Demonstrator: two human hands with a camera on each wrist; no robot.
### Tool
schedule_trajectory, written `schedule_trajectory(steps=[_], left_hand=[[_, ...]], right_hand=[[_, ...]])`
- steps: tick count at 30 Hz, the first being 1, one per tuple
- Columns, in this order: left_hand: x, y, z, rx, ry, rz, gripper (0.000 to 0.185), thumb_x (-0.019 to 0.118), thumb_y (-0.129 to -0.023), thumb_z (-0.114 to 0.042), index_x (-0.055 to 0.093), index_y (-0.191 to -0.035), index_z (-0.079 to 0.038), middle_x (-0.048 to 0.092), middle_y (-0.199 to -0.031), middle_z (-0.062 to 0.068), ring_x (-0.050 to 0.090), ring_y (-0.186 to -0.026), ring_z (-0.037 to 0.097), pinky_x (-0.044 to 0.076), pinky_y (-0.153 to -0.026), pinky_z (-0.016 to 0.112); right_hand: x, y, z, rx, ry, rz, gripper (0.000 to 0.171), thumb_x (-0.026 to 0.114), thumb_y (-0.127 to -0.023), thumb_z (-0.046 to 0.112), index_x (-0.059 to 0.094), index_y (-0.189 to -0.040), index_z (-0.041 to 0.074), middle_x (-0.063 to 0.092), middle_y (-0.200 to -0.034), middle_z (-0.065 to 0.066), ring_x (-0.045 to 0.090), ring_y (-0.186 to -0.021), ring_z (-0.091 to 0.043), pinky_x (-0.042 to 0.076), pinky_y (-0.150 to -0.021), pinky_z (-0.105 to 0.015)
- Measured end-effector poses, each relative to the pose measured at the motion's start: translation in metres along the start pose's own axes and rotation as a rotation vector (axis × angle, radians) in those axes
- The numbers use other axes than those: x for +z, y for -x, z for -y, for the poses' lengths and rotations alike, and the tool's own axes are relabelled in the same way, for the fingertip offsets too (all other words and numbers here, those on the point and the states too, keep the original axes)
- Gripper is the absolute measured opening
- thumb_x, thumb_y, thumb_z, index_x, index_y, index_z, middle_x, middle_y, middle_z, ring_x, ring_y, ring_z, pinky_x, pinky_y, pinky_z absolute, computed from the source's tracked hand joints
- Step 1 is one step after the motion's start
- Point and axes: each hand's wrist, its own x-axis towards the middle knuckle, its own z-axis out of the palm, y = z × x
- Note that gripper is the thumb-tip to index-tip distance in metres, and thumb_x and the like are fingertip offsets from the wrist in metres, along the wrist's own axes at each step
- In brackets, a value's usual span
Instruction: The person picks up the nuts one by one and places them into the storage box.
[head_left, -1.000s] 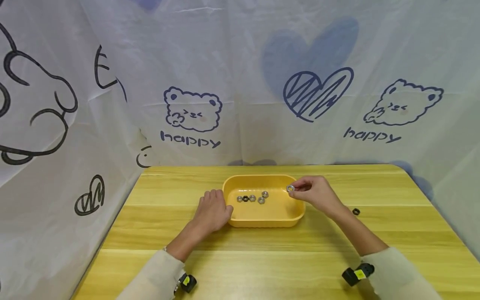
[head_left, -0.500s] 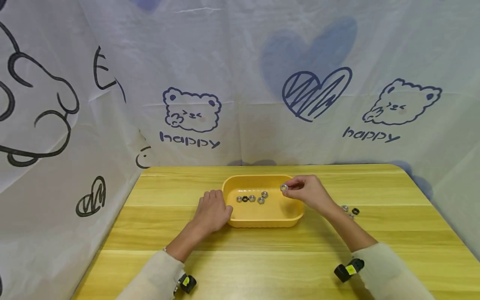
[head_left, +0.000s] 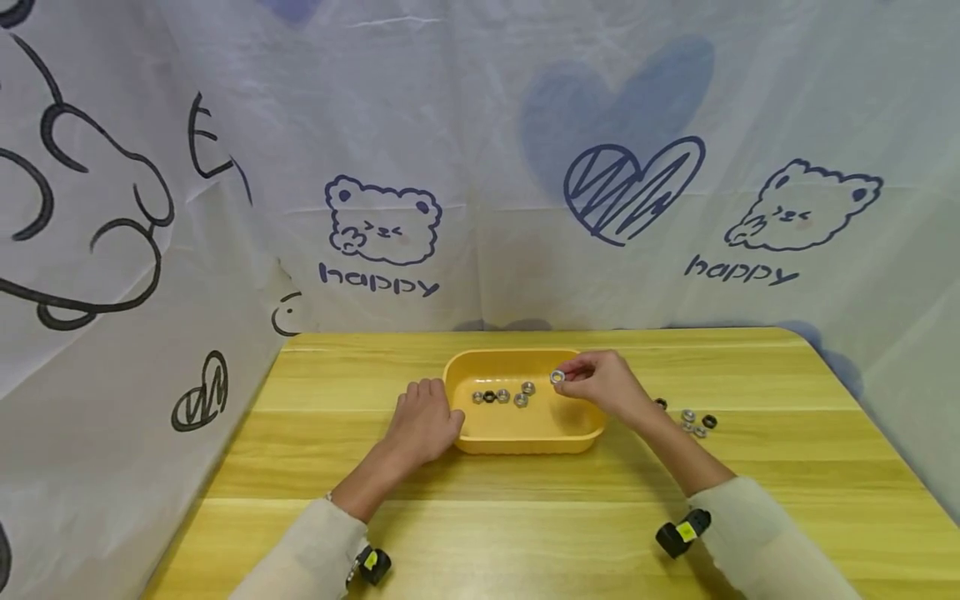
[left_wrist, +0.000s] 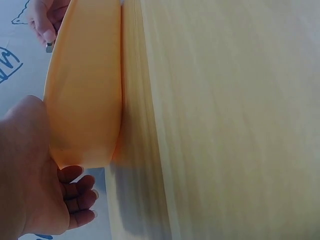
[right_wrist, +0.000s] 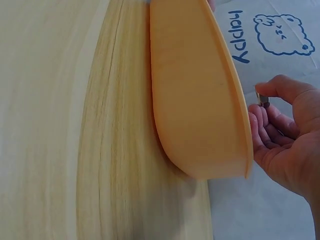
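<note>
Head: right hand [head_left: 603,385] pinches a silver nut [head_left: 557,377] w/ curled fingertips above yellow tray [head_left: 525,440]; left hand [head_left: 423,421], fingers relaxed, rests vs tray's left wall. 5 nuts [head_left: 503,397] inside.
L wrist: left hand [left_wrist: 30,175] touches tray [left_wrist: 85,100].
R wrist: right hand [right_wrist: 285,145] grips nut [right_wrist: 262,99] just past tray rim [right_wrist: 240,125].

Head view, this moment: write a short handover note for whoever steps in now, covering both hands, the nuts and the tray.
Right hand: pinches a silver nut above the right part of the yellow tray, not released.
Left hand: rests against the tray's left end, holding nothing.
Done: five nuts in the tray, four silver and one dark.
Left: the held nut, plus about four loose nuts on the table to the right of the tray.
</note>
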Motion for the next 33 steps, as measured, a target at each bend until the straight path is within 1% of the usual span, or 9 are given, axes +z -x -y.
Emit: schedule_trajectory(steps=[6,10,18,24,33], left_hand=[[0.002,0.0,0.001,-0.004,0.011,-0.009,0.034,0.048,-0.095,-0.03,0.051,-0.107,0.002,0.048,-0.095,0.013,0.039,-0.088,0.029,0.033,-0.079,0.039],[0.003,-0.001,0.002,0.0,0.009,-0.01,0.033,0.048,-0.096,-0.03,0.051,-0.106,0.001,0.048,-0.094,0.013,0.039,-0.088,0.029,0.032,-0.079,0.038],[0.002,0.0,-0.001,-0.001,0.028,0.002,0.035,0.047,-0.096,-0.03,0.051,-0.109,0.002,0.048,-0.096,0.013,0.039,-0.089,0.029,0.032,-0.08,0.039],[0.001,0.002,-0.002,-0.006,0.02,-0.008,0.034,0.048,-0.095,-0.029,0.052,-0.109,0.002,0.048,-0.096,0.013,0.04,-0.089,0.029,0.033,-0.08,0.039],[0.001,0.002,-0.001,0.0,0.016,-0.021,0.033,0.049,-0.096,-0.029,0.052,-0.107,0.002,0.049,-0.095,0.013,0.04,-0.088,0.029,0.033,-0.08,0.039]], right_hand=[[0.007,-0.007,-0.002,-0.014,-0.022,0.008,0.032,0.081,-0.086,0.013,0.074,-0.112,-0.004,0.076,-0.102,-0.016,0.069,-0.085,-0.014,0.058,-0.075,-0.022],[0.01,-0.011,-0.005,-0.018,-0.017,0.007,0.03,0.081,-0.086,0.012,0.075,-0.11,-0.004,0.076,-0.1,-0.016,0.069,-0.083,-0.013,0.058,-0.074,-0.022],[0.012,-0.013,-0.005,-0.012,0.037,0.026,0.028,0.081,-0.087,0.015,0.076,-0.109,-0.002,0.077,-0.099,-0.014,0.069,-0.084,-0.014,0.059,-0.074,-0.024],[0.017,-0.017,-0.004,0.003,0.049,0.04,0.026,0.081,-0.087,0.012,0.077,-0.108,-0.001,0.077,-0.099,-0.013,0.07,-0.083,-0.014,0.061,-0.075,-0.028],[0.025,-0.021,0.0,0.008,0.096,0.043,0.024,0.08,-0.087,0.01,0.077,-0.108,-0.002,0.077,-0.096,-0.013,0.069,-0.082,-0.014,0.057,-0.072,-0.024]])
